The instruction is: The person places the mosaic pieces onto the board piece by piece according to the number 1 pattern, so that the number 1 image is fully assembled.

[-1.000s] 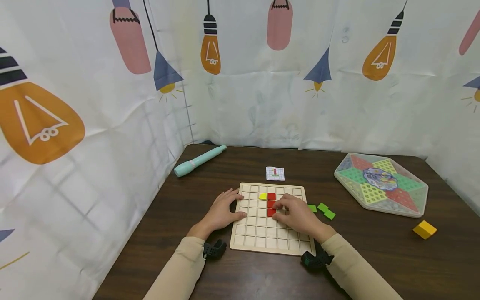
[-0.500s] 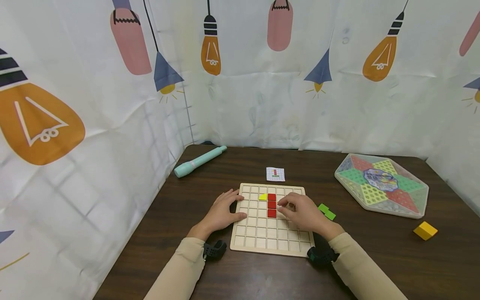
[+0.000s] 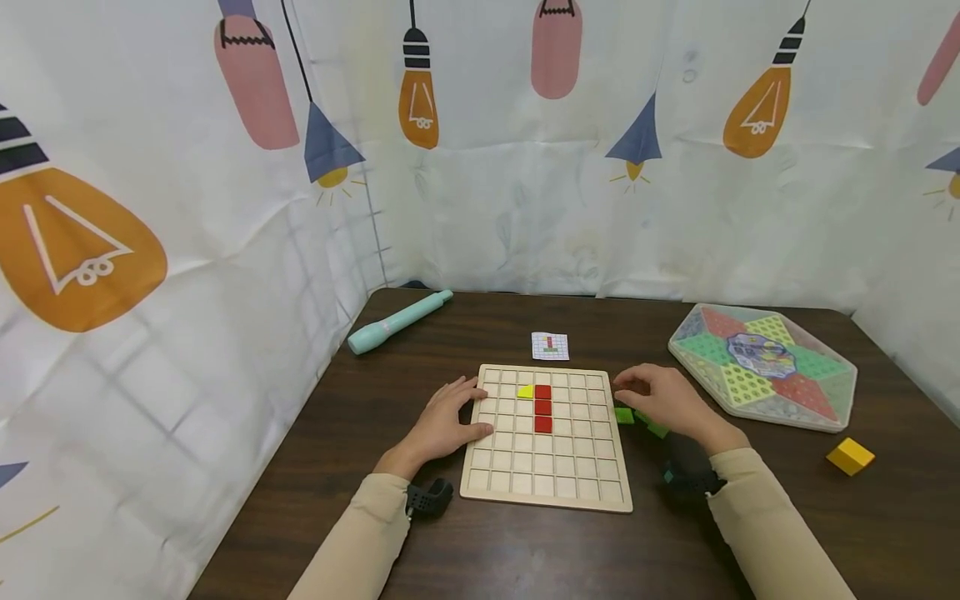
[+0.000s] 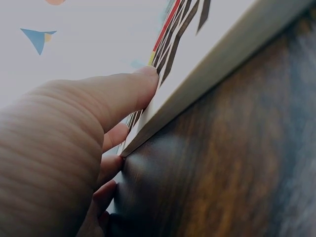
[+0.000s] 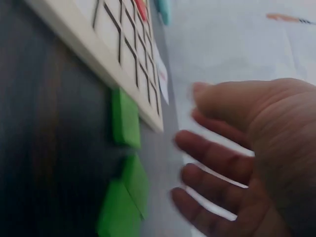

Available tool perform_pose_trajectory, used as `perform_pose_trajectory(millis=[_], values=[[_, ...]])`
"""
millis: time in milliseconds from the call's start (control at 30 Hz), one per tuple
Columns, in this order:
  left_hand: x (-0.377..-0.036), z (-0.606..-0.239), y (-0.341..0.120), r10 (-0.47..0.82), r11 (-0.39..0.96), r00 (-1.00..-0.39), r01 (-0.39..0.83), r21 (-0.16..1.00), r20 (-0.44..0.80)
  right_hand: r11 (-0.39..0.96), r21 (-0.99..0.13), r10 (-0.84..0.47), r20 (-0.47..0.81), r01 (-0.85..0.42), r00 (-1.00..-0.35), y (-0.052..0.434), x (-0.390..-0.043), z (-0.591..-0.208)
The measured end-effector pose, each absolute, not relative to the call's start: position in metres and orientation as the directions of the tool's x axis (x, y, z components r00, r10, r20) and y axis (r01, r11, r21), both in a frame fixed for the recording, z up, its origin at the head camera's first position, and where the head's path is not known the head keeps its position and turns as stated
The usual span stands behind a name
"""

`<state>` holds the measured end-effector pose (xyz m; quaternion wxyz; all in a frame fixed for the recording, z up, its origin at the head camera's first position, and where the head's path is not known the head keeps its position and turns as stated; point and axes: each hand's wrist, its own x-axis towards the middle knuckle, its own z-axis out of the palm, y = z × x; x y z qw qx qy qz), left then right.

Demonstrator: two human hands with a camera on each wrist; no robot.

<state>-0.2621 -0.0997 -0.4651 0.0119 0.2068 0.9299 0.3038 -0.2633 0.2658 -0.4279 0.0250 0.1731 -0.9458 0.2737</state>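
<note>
A wooden grid board [image 3: 517,487] lies on the table. Three red square tiles [image 3: 543,407] form a column on it, with a small yellow tile [image 3: 526,392] left of the top one. My left hand [image 3: 441,423] rests at the board's left edge, its thumb [image 4: 131,91] on the rim and its other fingers spread along the side. Beyond the right edge, my right hand [image 3: 671,404] hovers over the green tiles [image 5: 127,121], fingers loosely bent and holding nothing. In the right wrist view, one green tile sits close to the board and two more lie together beside it.
Behind the board lies a small printed card [image 3: 550,346] with a coloured pattern. A teal flashlight-shaped object [image 3: 397,322] is at the back left. At the right are a hexagonal patterned box [image 3: 761,358] and a yellow block [image 3: 851,457]. Printed curtains [image 3: 517,208] surround the table.
My right hand has moved right, off the board beside the red tiles to above the green ones. The left hand stays at the board's edge, and the red and yellow tiles keep their places.
</note>
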Motion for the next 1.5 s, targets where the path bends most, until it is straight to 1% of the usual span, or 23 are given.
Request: perform_pose_trajectory(millis=[233, 467, 567, 733, 1067, 1300, 1500], values=[[-0.262, -0.464, -0.101, 0.399, 0.724, -0.91, 0.389, 0.569, 0.113, 0.824, -0.461, -0.343, 0.055, -0.329, -0.938, 0.284, -0.265, -0.427], [-0.262, -0.464, -0.101, 0.403, 0.722, -0.909, 0.389, 0.571, 0.11, 0.812, -0.472, -0.395, -0.012, -0.343, -0.918, 0.288, -0.263, -0.43], [-0.262, -0.464, -0.101, 0.401, 0.724, -0.91, 0.386, 0.571, 0.107, 0.794, -0.475, -0.434, -0.007, -0.379, -0.901, 0.288, -0.263, -0.433], [-0.261, -0.464, -0.101, 0.398, 0.724, -0.911, 0.385, 0.572, 0.11, 0.77, -0.495, -0.462, 0.005, -0.404, -0.887, 0.287, -0.265, -0.435], [-0.26, -0.464, -0.101, 0.396, 0.723, -0.912, 0.38, 0.577, 0.105, 0.757, -0.49, -0.49, 0.012, -0.433, -0.872, 0.287, -0.265, -0.438], [-0.261, -0.465, -0.102, 0.397, 0.727, -0.912, 0.381, 0.572, 0.103, 0.77, -0.482, -0.476, 0.0, -0.417, -0.879, 0.286, -0.265, -0.439], [-0.261, -0.465, -0.102, 0.405, 0.723, -0.908, 0.389, 0.571, 0.106, 0.773, -0.509, -0.429, 0.02, -0.378, -0.903, 0.284, -0.263, -0.433]])
